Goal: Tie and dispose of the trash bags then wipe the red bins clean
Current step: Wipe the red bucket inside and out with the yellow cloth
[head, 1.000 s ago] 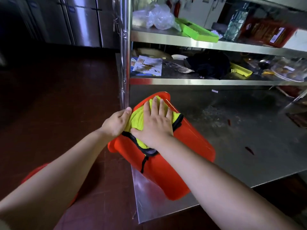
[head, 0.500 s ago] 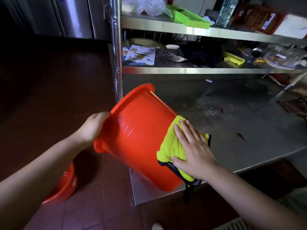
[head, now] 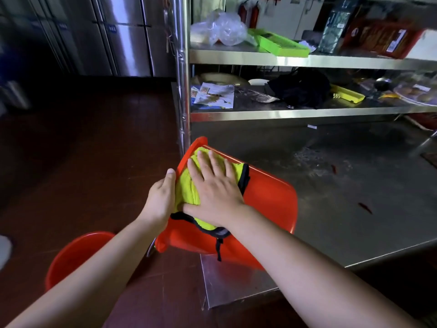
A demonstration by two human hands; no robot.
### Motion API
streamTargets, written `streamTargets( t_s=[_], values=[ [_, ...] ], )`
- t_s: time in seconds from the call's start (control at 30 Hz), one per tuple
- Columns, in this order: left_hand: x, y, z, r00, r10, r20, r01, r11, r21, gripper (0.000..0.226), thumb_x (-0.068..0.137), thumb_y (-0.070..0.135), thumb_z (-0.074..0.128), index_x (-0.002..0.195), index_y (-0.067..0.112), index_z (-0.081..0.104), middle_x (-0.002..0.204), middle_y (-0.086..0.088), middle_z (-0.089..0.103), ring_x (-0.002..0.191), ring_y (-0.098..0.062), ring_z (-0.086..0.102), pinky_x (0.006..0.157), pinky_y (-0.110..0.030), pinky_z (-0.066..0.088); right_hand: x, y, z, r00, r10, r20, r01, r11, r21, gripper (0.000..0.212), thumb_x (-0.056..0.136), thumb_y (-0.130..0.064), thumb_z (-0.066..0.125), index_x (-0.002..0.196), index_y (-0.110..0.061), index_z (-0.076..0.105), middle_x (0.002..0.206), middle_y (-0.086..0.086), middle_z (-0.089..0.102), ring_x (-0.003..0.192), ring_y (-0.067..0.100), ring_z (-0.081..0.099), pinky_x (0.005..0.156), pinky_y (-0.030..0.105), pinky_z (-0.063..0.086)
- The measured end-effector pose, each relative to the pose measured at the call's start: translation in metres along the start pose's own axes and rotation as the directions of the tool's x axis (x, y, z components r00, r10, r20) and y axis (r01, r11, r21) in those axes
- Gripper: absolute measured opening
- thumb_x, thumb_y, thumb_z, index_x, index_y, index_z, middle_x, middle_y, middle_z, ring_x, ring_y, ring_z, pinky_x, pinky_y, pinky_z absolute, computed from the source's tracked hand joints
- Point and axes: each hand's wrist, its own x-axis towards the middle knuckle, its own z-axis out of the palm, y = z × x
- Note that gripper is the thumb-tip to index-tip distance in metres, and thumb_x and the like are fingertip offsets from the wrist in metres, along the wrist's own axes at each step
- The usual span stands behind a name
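A red bin lies tilted on its side at the corner of the steel table, its rim toward the floor side. A yellow cloth with black trim is spread on the bin's wall near the rim. My right hand presses flat on the cloth, fingers straight. My left hand grips the bin's rim on the left, thumb up along the cloth's edge. A second red bin stands on the floor at lower left, partly behind my left forearm.
A steel shelf rack rises behind the table, holding clear plastic bags, a green tray, papers and a black bag. Steel fridge doors line the back left. Dark red floor tiles spread to the left. Small red scraps lie on the table.
The bin has been turned and my right hand has slid the cloth from the bin's lower body up to the wall near its rim. My left hand has shifted along the rim.
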Motion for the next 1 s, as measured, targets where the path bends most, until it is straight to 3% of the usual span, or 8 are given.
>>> streamTargets(
  t_s=[0.17, 0.3, 0.43, 0.5, 0.57, 0.7, 0.8, 1.0],
  values=[
    [-0.023, -0.021, -0.022, 0.992, 0.118, -0.036, -0.112, 0.985, 0.128, 0.052, 0.091, 0.057, 0.033, 0.058, 0.018, 0.032, 0.042, 0.013, 0.031, 0.040, -0.003, 0.029, 0.038, -0.018, 0.027, -0.028, 0.024, 0.007, 0.989, -0.147, -0.018, 0.146, 0.989, -0.029, 0.094, 0.074, -0.072, 0.035, 0.151, -0.029, 0.002, 0.160, 0.001, 0.002, 0.147, 0.025, -0.002, 0.117, 0.047, 0.004],
    [-0.036, -0.027, -0.028, 0.983, 0.177, -0.054, -0.163, 0.965, 0.206, 0.048, 0.084, 0.060, 0.031, 0.058, 0.020, 0.023, 0.045, 0.013, 0.022, 0.037, -0.005, 0.024, 0.039, -0.016, 0.023, -0.063, 0.070, 0.003, 0.995, -0.095, 0.037, 0.095, 0.995, -0.010, 0.092, 0.075, -0.072, 0.035, 0.150, -0.036, -0.002, 0.160, -0.006, -0.002, 0.147, 0.017, -0.003, 0.118, 0.042, 0.009],
    [-0.040, -0.024, -0.028, 0.954, 0.299, -0.004, -0.283, 0.906, 0.314, 0.048, 0.096, 0.052, 0.031, 0.061, 0.020, 0.039, 0.050, 0.010, 0.037, 0.047, -0.005, 0.038, 0.052, -0.031, 0.033, -0.093, 0.107, -0.002, 0.991, -0.051, 0.125, 0.050, 0.999, 0.015, 0.092, 0.076, -0.070, 0.035, 0.148, -0.038, -0.012, 0.158, -0.011, -0.013, 0.145, 0.011, -0.013, 0.119, 0.039, 0.006],
    [-0.032, -0.012, -0.026, 0.949, 0.315, 0.022, -0.298, 0.871, 0.390, 0.037, 0.095, 0.045, 0.031, 0.078, 0.022, 0.053, 0.066, 0.007, 0.056, 0.066, -0.009, 0.054, 0.066, -0.037, 0.044, -0.096, 0.105, -0.004, 0.985, -0.064, 0.161, 0.065, 0.998, -0.004, 0.092, 0.077, -0.071, 0.033, 0.147, -0.038, -0.016, 0.157, -0.009, -0.020, 0.144, 0.012, -0.019, 0.119, 0.040, 0.000],
    [-0.020, 0.005, -0.020, 0.965, 0.260, 0.019, -0.239, 0.852, 0.466, 0.030, 0.091, 0.043, 0.033, 0.091, 0.023, 0.055, 0.080, 0.004, 0.061, 0.081, -0.021, 0.059, 0.074, -0.039, 0.045, -0.092, 0.094, -0.004, 0.982, -0.079, 0.172, 0.084, 0.996, -0.021, 0.092, 0.076, -0.070, 0.033, 0.146, -0.039, -0.018, 0.156, -0.008, -0.022, 0.143, 0.014, -0.022, 0.118, 0.043, -0.005],
    [-0.012, 0.019, 0.000, 0.962, 0.256, -0.098, -0.138, 0.761, 0.634, 0.032, 0.094, 0.048, 0.038, 0.088, 0.018, 0.048, 0.075, 0.002, 0.055, 0.081, -0.032, 0.058, 0.066, -0.036, 0.038, -0.074, 0.070, -0.004, 0.984, 0.070, 0.162, -0.074, 0.997, 0.015, 0.091, 0.069, -0.067, 0.029, 0.143, -0.045, -0.019, 0.158, -0.009, -0.015, 0.145, 0.018, -0.017, 0.116, 0.051, -0.007],
    [-0.019, 0.018, 0.014, 0.945, 0.286, -0.159, -0.125, 0.765, 0.631, 0.036, 0.094, 0.050, 0.036, 0.083, 0.017, 0.044, 0.080, -0.006, 0.060, 0.082, -0.037, 0.058, 0.064, -0.036, 0.035, -0.050, 0.049, -0.002, 0.973, 0.172, 0.157, -0.189, 0.977, 0.100, 0.095, 0.066, -0.069, 0.030, 0.143, -0.043, -0.018, 0.159, -0.006, -0.015, 0.145, 0.021, -0.013, 0.115, 0.052, -0.001],
    [-0.019, 0.012, 0.022, 0.946, 0.244, -0.212, -0.090, 0.829, 0.552, 0.028, 0.098, 0.041, 0.031, 0.085, 0.019, 0.044, 0.095, -0.014, 0.064, 0.093, -0.039, 0.056, 0.069, -0.036, 0.031, 0.002, 0.009, 0.004, 0.997, 0.071, 0.015, -0.072, 0.993, 0.092, 0.099, 0.066, -0.072, 0.037, 0.149, -0.034, -0.002, 0.160, 0.000, -0.001, 0.147, 0.024, -0.002, 0.115, 0.054, 0.000]
  ],
)
